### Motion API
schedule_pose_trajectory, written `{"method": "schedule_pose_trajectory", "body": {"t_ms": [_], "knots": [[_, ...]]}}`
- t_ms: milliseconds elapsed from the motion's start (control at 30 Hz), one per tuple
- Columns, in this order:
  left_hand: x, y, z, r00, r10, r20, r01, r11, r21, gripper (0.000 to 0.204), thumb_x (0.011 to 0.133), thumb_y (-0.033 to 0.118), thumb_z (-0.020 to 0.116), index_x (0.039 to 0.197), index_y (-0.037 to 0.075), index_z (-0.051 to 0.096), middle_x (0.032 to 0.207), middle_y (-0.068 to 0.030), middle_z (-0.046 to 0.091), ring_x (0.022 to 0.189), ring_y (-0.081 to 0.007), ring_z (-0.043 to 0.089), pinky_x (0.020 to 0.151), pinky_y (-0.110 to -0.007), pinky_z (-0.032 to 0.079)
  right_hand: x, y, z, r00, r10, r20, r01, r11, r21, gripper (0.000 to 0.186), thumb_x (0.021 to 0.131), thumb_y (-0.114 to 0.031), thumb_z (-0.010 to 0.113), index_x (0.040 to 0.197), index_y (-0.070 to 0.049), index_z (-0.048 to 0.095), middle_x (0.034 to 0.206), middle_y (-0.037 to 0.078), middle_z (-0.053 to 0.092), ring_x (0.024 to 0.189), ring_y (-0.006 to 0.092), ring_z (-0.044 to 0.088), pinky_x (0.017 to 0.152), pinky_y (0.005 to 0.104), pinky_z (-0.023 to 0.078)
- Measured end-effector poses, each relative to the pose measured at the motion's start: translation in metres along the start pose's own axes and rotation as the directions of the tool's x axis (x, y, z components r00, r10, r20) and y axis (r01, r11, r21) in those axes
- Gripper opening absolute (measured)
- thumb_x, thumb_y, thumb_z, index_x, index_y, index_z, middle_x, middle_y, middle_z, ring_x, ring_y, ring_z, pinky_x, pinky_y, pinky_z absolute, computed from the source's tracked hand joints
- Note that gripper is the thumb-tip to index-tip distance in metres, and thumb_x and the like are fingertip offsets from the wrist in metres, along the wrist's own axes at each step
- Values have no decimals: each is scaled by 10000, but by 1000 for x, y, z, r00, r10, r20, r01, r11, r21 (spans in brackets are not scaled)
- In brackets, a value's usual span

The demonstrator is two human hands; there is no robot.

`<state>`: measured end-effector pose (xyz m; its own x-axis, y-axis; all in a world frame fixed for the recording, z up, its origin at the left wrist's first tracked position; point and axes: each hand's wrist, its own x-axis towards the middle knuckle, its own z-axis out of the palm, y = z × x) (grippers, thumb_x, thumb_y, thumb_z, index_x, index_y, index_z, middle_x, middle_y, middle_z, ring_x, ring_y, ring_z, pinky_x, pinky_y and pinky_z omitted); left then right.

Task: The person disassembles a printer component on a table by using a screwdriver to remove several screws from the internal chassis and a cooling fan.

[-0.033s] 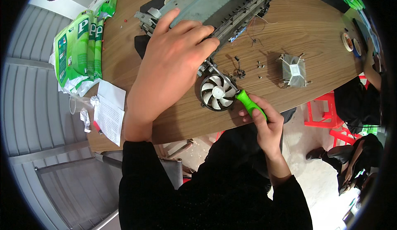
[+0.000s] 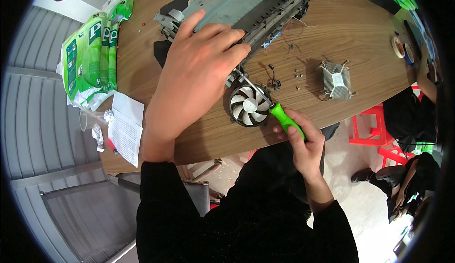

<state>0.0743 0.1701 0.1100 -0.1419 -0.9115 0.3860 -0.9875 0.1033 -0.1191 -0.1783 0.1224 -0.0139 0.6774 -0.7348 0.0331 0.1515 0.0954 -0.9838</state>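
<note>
My left hand (image 2: 199, 69) bends its fingers over the near end of a dark grey metal and plastic device chassis (image 2: 241, 7), steadying it. In my right hand (image 2: 307, 144) is a screwdriver with a bright green handle (image 2: 286, 120). Its metal shaft (image 2: 254, 86) slants up and left to the chassis corner beside my left hand. Where the tip meets the part, I cannot make out the detail. Beneath the shaft lies a round cooling fan (image 2: 250, 105) with white blades and a black rim.
A finned metal heat sink (image 2: 337, 80) stands on the wooden table (image 2: 360, 31), right of several small screws (image 2: 297, 74) and a coiled black cable (image 2: 275, 83). Green tissue packs (image 2: 87, 54), a paper sheet (image 2: 125, 133) and tape rolls (image 2: 398, 48) lie around. Another person (image 2: 410, 118) sits at the right.
My right thumb has shifted very slightly on the screwdriver's handle. My left hand, the chassis and the fan keep their places.
</note>
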Motion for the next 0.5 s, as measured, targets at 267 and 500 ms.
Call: {"method": "schedule_pose_trajectory", "body": {"t_ms": [267,500], "knots": [[1,1,3,1000,5,-30,-5,1000,5,304,749,23,730,1046,83,713,1149,-54,701,1076,-239,644,1107,-490,361,-6,1,15,797,-536,278,551,458,-698,474,758,50,747,1221,66,646,1219,254,641,885,315,703,740,346,587],[0,1,1,1000,-5,-13,5,1000,15,315,733,16,738,1040,83,714,1146,-51,700,1062,-232,648,1105,-489,367,0,-14,17,800,-536,270,560,504,-657,399,768,44,737,1162,61,675,1212,239,643,896,305,687,765,335,574]]}}
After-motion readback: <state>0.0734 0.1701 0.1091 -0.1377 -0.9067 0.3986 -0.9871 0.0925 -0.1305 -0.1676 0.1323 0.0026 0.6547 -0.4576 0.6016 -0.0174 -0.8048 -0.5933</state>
